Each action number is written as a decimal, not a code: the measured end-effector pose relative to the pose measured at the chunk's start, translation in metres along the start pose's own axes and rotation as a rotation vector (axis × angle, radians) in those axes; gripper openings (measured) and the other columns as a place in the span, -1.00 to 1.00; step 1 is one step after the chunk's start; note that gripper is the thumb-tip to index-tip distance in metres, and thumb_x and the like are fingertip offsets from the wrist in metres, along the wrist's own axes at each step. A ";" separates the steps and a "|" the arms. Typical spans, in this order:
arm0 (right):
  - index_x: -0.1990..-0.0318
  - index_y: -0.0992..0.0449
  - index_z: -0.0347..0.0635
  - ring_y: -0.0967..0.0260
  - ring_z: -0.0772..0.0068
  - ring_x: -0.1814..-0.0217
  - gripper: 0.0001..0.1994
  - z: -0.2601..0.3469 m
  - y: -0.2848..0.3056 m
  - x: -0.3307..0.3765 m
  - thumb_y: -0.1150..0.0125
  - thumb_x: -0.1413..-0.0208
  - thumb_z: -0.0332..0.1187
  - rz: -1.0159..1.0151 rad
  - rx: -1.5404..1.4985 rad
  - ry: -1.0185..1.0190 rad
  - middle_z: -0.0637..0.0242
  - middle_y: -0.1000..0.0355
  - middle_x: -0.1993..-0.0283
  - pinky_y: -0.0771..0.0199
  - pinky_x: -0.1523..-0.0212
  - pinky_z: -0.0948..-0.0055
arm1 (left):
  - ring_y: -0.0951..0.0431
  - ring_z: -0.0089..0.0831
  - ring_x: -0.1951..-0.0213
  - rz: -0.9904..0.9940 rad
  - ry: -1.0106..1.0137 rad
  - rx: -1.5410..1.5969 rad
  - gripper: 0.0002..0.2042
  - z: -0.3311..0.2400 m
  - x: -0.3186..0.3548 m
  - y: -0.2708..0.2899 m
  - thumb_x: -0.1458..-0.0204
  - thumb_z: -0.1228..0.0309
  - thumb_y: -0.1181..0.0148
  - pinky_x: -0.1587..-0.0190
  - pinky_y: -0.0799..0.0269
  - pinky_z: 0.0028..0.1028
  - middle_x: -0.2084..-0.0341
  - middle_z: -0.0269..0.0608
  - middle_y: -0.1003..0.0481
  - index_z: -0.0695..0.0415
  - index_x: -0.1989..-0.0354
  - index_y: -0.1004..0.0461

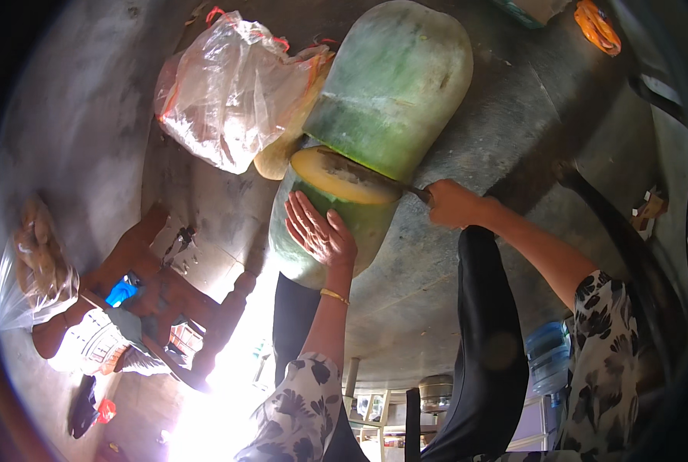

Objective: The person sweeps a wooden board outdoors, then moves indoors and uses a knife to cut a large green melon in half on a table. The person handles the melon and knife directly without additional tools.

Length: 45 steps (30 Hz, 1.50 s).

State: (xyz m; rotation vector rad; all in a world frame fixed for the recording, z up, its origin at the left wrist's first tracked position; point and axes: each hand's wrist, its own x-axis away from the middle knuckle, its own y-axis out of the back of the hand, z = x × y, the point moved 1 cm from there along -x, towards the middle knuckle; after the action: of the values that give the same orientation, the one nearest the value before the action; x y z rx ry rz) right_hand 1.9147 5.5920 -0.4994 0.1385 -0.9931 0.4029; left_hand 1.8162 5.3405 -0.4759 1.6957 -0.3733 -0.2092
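A big green winter melon with a pale bloom lies on the grey floor, cut across the middle. Its larger far part (pixel 402 85) is beyond the cut, and its shorter near part (pixel 313 239) is towards me. A yellowish oval face (pixel 336 179) shows at the cut. My right hand (pixel 453 204) is closed round the handle of a knife (pixel 367 175), whose dark blade lies along the gap between the parts. My left hand (pixel 321 231) rests on the near part, fingers stretched out and holding nothing. How deep the blade reaches is hidden.
A clear plastic bag with red ties (pixel 228 92) sits left of the melon, against a tan object (pixel 271 162). Brown wooden furniture (pixel 159 292) bearing bags and small items stands at left. An orange bundle (pixel 597 29) lies far right; a blue water bottle (pixel 548 358) stands near right.
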 end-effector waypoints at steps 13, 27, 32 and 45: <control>0.28 -0.52 -0.40 -0.53 0.07 0.50 -0.79 0.004 -0.004 0.022 -0.11 -0.15 -0.37 -0.222 0.234 0.042 -0.05 -0.52 0.47 -0.52 0.43 0.10 | -0.18 -0.05 -0.42 -0.061 -0.025 0.030 -0.42 0.021 -0.016 0.002 -0.32 0.17 0.14 -0.44 0.03 -0.05 -0.39 0.02 -0.23 0.25 -0.43 -0.15; 0.15 -0.58 -0.21 -0.56 0.00 0.26 -0.75 -0.041 -0.063 0.028 -0.24 0.03 -0.41 -0.411 0.484 -0.124 0.10 -0.59 0.35 -0.46 0.15 0.08 | -0.15 -0.06 -0.44 -0.029 -0.020 -0.025 -0.41 0.000 -0.009 -0.002 -0.32 0.14 0.12 -0.44 0.04 -0.04 -0.39 0.01 -0.22 0.26 -0.43 -0.16; 0.14 -0.56 -0.32 -0.57 -0.08 0.22 -0.76 -0.018 -0.063 0.031 -0.20 -0.03 -0.43 -0.402 0.383 -0.111 -0.05 -0.58 0.31 -0.51 0.12 0.03 | -0.11 -0.04 -0.46 -0.028 -0.012 -0.015 -0.37 0.002 -0.002 -0.006 -0.32 0.09 0.11 -0.46 0.09 -0.02 -0.42 0.02 -0.17 0.25 -0.44 -0.13; 0.15 -0.53 -0.37 -0.47 -0.12 0.42 -0.78 -0.015 -0.071 0.036 -0.14 -0.06 -0.47 -0.455 0.206 -0.017 -0.06 -0.48 0.47 -0.43 0.33 -0.01 | -0.16 -0.07 -0.44 -0.054 0.017 -0.030 -0.39 0.007 -0.001 -0.005 -0.32 0.10 0.15 -0.43 0.03 -0.05 -0.40 -0.02 -0.20 0.25 -0.43 -0.16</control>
State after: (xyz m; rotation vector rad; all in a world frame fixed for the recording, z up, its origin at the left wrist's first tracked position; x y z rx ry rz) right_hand 1.9712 5.5408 -0.4730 0.5438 -0.9035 0.0852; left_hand 1.8134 5.3347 -0.4821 1.6782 -0.3113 -0.2390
